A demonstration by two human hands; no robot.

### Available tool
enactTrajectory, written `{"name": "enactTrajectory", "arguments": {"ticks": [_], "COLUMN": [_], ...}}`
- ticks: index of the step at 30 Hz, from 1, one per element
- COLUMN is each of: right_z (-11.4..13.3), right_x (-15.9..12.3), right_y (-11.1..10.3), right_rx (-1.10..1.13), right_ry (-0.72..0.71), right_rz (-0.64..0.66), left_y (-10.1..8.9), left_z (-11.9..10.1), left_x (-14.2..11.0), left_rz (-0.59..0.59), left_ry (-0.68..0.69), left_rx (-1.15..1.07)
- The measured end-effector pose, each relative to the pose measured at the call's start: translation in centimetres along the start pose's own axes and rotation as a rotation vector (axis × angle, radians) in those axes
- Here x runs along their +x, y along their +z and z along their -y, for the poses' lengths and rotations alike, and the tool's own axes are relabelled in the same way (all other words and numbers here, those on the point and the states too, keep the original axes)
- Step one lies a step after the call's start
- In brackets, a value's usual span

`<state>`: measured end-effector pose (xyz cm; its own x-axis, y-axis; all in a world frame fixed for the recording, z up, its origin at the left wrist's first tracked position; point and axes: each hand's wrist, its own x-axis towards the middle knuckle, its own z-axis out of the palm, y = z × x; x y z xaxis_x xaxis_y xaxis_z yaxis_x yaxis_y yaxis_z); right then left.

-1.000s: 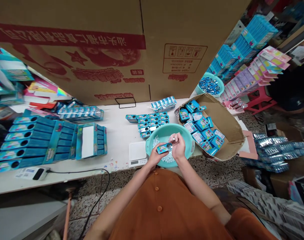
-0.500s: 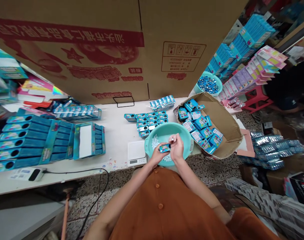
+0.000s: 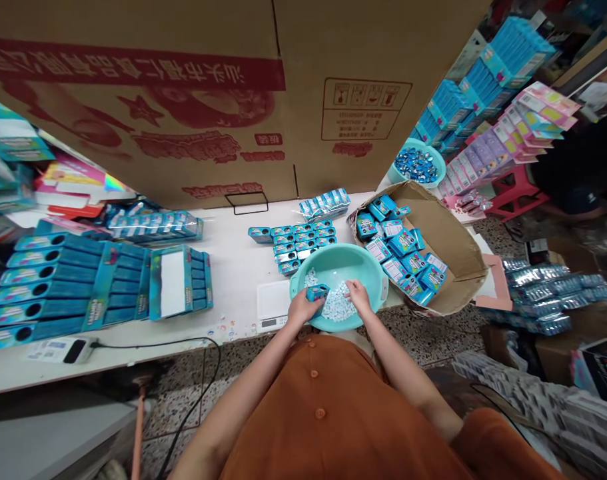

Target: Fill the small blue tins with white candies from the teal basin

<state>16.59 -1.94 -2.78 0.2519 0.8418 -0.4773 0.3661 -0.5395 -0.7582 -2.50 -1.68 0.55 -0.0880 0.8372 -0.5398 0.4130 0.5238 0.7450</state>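
My left hand [image 3: 303, 308] grips a small blue printed box [image 3: 317, 292] over the left side of a turquoise basin [image 3: 343, 252]. Small white pellets [image 3: 339, 304] lie heaped in the basin, with a smaller cluster near its left wall. At the right edge of the heap is my right hand [image 3: 359, 297], its fingers bent together close to the pellets. What those fingers hold, if anything, is too small to make out. Beyond the basin stand rows of similar blue boxes [image 3: 303, 239] on the table.
A white scale [image 3: 273, 301] stands left of the basin. To the right, a cut-down carton [image 3: 458, 267] holds jumbled blue boxes. A large cardboard box [image 3: 303, 153] rises behind. Display trays of blue boxes [image 3: 68, 287] fill the left, near a black cable [image 3: 153, 343].
My right hand has moved away from the box, right and down to the pellets. My left hand has shifted slightly left with the box, now tilted.
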Motion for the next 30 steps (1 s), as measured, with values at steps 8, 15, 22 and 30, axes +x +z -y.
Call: {"name": "enactTrajectory", "arguments": {"ticks": [8,15,22,30], "right_z": [-4.1,-4.8,-5.2,-4.2], "right_x": [-0.1,-1.1,-1.2,-1.2], "right_y": [0.8,2.0,2.2,2.0], "right_rx": [-0.453,-0.907,-0.919,-0.319], "right_ry": [-0.263,-0.468,-0.477,-0.179], "right_rz": [0.131,0.237,0.382,0.191], "left_y": [-1.1,-1.5,-1.2,-1.1], "left_z": [1.4,1.3,0.5,0.9], "left_x": [-1.9,-3.2,-3.2,-3.2], "left_rz": [0.064,0.159,0.159,0.153], "left_ry": [0.197,0.334,0.350,0.295], "left_rx": [-0.075,-0.209,-0.264,-0.286]}}
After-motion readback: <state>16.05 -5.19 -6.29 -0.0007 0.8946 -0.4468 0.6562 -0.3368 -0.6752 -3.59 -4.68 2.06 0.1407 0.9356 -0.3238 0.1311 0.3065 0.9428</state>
